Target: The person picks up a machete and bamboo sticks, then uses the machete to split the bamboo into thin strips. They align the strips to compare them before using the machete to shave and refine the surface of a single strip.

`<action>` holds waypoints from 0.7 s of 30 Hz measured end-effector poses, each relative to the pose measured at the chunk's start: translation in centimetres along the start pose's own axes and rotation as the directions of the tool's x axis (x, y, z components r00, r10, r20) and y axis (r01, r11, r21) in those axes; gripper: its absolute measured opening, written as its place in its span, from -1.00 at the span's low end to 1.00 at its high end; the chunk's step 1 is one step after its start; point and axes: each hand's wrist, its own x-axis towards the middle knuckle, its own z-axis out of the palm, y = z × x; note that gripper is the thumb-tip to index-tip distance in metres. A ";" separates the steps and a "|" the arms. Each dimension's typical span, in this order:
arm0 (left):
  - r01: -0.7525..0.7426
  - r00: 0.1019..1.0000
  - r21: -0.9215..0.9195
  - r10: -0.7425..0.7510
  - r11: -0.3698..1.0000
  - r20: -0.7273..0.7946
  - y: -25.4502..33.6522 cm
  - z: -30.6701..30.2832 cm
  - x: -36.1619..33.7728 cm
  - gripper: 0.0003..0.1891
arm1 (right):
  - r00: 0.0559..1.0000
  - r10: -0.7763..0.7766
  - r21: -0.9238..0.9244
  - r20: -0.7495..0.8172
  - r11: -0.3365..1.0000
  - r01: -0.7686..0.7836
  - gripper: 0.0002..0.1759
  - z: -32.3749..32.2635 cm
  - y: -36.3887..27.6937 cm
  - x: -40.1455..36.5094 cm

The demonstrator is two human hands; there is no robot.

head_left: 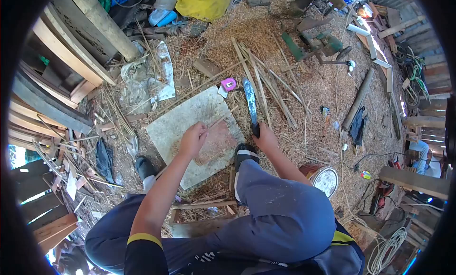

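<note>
My left hand [193, 138] is closed in a pinch on a thin wooden stick [219, 120], over a pale worn board [176, 127] on the ground. My right hand [265, 138] is wrapped round the dark handle of a machete [250, 98], whose blade points away from me. The blade is whitish and blue, just right of the board. Near the board's far corner lies a pink tape measure [228, 84]. Long thin wooden strips [273, 87] lie beyond the machete.
My shoes [246, 153] are beside the board. A round tin [326, 181] stands right of my knee. Green metal machinery [313, 44] is at the upper right. Curved timbers [61, 51] lean at the left. Coiled cable [388, 249] lies lower right. Part of a person [420, 154] shows at the far right.
</note>
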 end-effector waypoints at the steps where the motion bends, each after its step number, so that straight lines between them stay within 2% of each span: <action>1: -0.008 1.000 0.027 0.008 1.000 -0.014 -0.2 0.5 0.3 -0.85 | 1.000 0.009 -0.003 0.030 1.000 -0.009 -0.35 0.1 0.2 0.5; 6: -0.047 0.987 0.181 0.074 0.982 -0.142 -1.6 3.2 0.7 -0.87 | 0.990 0.135 0.076 0.042 0.988 -0.138 -0.44 -2.0 -0.4 -0.3; 11: -0.067 0.978 0.279 0.118 0.958 -0.170 -2.4 4.5 0.5 -0.86 | 0.968 0.250 0.139 0.004 0.959 -0.248 -0.44 -4.9 -1.1 -3.1; 12: -0.059 0.977 0.297 0.117 0.953 -0.181 -2.7 4.6 0.3 -0.86 | 0.981 0.187 0.137 -0.053 0.974 -0.178 -0.46 -5.4 -1.5 -3.9; 15: -0.039 0.969 0.288 0.107 0.957 -0.223 -3.5 5.1 -0.1 -0.84 | 0.996 0.082 0.236 -0.033 0.969 -0.072 -0.48 -8.2 -3.6 -5.1; 16: -0.033 0.961 0.283 0.108 0.959 -0.254 -3.6 5.1 0.0 -0.86 | 0.996 -0.027 0.281 -0.084 0.958 0.049 -0.51 -8.5 -4.0 -5.4; 19: -0.025 0.942 0.266 0.112 0.964 -0.317 -3.7 5.3 0.2 -0.90 | 0.989 -0.087 0.424 0.116 0.905 0.030 -0.50 -6.8 -3.1 -4.7; 21: -0.031 0.930 0.259 0.122 0.965 -0.346 -4.0 5.2 0.7 -0.91 | 0.984 -0.104 0.291 0.147 0.955 0.057 -0.49 -8.2 -5.9 -4.7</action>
